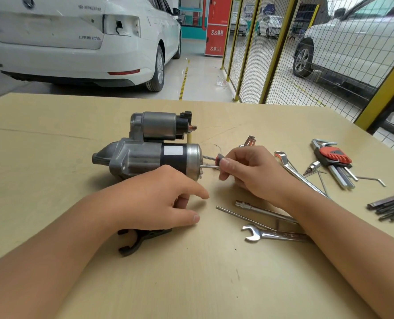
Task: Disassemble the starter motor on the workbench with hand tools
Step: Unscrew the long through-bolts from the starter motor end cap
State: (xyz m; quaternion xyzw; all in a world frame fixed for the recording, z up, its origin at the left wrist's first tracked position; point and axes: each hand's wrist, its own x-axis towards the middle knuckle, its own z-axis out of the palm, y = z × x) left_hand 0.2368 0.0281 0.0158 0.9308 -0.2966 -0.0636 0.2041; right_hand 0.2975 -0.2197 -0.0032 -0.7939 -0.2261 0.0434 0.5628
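I see the starter motor [150, 150] lying on its side near the middle of the workbench [53, 139], still in one piece: solenoid on top, nose housing to the left, end cap to the right. My right hand [249, 171] pinches a small screwdriver [211, 166] whose shaft meets the end cap, so I judge I am at the first fasteners there. My left hand [154, 199] rests on the bench in front of the motor, fingers loosely curled, holding nothing. A black fork-shaped part [140, 240] lies under that wrist; whether it came from this motor I cannot tell. Nearly all the stripping-down looks left to do. Spanners [272, 234] and hex keys [334, 162] lie to the right on the pale wood. Beyond stand a white car [76, 42] and yellow mesh fencing [283, 54].
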